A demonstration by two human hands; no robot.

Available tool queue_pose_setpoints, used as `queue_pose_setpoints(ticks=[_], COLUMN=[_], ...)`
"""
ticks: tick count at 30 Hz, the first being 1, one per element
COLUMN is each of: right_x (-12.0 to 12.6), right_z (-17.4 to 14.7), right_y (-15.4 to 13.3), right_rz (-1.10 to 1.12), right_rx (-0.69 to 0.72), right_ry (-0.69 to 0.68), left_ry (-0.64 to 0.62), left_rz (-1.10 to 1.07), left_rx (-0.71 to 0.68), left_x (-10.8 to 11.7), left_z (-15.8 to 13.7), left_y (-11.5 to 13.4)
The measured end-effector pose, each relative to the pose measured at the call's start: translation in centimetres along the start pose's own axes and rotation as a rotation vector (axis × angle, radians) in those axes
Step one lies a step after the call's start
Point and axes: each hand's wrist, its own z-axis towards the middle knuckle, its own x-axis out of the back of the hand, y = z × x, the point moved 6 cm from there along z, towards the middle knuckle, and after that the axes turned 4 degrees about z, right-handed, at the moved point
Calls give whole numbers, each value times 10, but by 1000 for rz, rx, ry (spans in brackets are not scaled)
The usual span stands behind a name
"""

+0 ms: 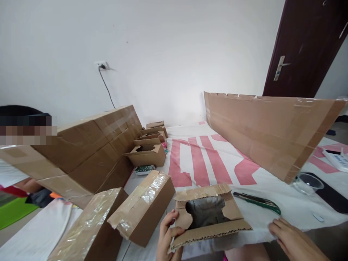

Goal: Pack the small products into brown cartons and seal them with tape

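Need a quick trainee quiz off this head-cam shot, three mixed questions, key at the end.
1. Which hand is gripping the open box nearest the camera, and at which end?
2. True or false: the right hand is holding the green cutter.
3. Fill in: as seen in the picture, the cutter lies to the ___ of that open box.

Key:
1. The left hand, at the box's left end.
2. False; the cutter lies on the cloth, apart from the hand.
3. Right.
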Motion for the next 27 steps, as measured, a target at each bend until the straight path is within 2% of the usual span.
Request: queue_pose_setpoints(ticks=[2,4,7,9,13,16,19,21,23,27], right_x=[-11,-13,-1,10,36,52,64,72,82,84], right_z=[-7,-7,3,13,35,44,51,60,76,135], right_y=[11,16,11,5,-20,-50,-87,-111,-132,-166], right_rz=[8,24,50,66,180,300,382,427,486,600], right_rx=[-55,-96,-100,-81,45,169,324,415,438,262], right_ry=[-21,-59,-103,-84,106,294,370,348,292,28], left_ry=[-14,-41,-112,-180,-288,-384,-488,-519,-533,-527], left_rz=[-16,-10,8,4,-32,-4,115,185,225,218], left_rx=[-31,-51,-41,-5,7,-72,-196,-273,-314,-327], left_x=[0,2,5,7,8,8,5,4,4,2], left_z=[1,2,7,11,20,25,26,26,25,19], left_y=[2,3,2,1,8,17,22,24,25,23])
